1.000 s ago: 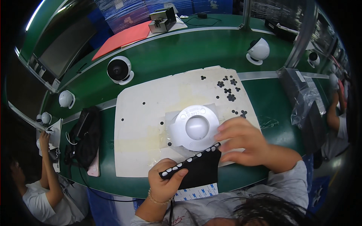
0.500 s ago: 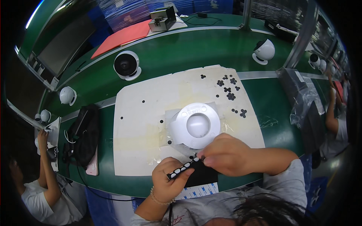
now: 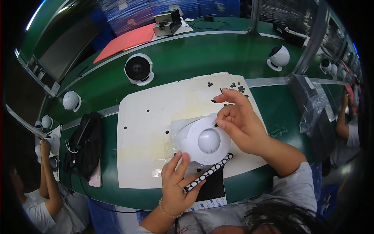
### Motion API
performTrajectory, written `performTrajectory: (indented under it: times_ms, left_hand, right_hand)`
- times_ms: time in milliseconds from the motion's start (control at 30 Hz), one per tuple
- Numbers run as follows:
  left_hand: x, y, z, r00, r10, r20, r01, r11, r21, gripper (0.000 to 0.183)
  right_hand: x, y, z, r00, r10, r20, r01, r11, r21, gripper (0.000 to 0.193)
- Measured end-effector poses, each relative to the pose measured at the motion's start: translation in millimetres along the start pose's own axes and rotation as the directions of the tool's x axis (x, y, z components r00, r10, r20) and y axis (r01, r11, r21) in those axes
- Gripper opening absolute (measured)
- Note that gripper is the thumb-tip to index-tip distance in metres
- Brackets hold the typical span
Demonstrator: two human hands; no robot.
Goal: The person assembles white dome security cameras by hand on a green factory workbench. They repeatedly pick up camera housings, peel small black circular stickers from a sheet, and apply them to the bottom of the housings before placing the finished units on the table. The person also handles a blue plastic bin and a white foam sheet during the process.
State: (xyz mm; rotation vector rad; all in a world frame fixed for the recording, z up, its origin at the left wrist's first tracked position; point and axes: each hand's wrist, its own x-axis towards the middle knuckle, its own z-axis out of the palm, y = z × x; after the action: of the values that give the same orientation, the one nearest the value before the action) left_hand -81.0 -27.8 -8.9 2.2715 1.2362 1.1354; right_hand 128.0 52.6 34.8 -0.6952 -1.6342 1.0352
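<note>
A white camera with a ring-shaped base [image 3: 225,145] lies base up in front of me on clear wrapping [image 3: 177,126]. My left hand [image 3: 180,186] holds a black strip with white round spots [image 3: 212,170] between its fingers. Two fingertips of that hand rest on or by the camera's left edge. My right hand [image 3: 247,128] pinches a small black round pad [image 3: 216,125] between thumb and finger at the ring's upper right. Another black pad [image 3: 213,101] appears on a raised fingertip, and a thin dark piece [image 3: 221,91] on another.
A worn white board [image 3: 136,156] covers the green table, with loose black dots [image 3: 148,110] and dot clusters [image 3: 240,89]. Beneath the strip lies a black sheet [image 3: 212,185]. White cameras [image 3: 139,69] [image 3: 278,57] stand behind; a black bag [image 3: 83,140] lies left. Another person's arm [image 3: 46,167] is far left.
My right hand has moved up from the strip to the ring base, with a black pad in its pinch. My left hand has opened two fingers toward the camera, keeping the strip.
</note>
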Motion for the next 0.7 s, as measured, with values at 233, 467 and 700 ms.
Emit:
performTrajectory:
  times_ms: [233,467,700]
  left_hand:
    - [-2,-4,2,1.0,0.02,0.002,-0.02,1.0,0.018,0.02]
    - [-3,-4,2,0.999,0.043,0.012,-0.044,0.999,0.016,0.019]
    - [-4,-4,2,0.999,0.034,0.002,-0.034,0.999,0.011,0.018]
  right_hand:
    - [0,5,-4,1.0,0.0,0.018,0.001,0.999,-0.038,0.056]
    - [-5,11,-2,0.992,-0.128,0.009,0.127,0.96,-0.248,0.052]
    - [-10,-3,-3,0.873,-0.421,0.247,0.454,0.513,-0.729,0.052]
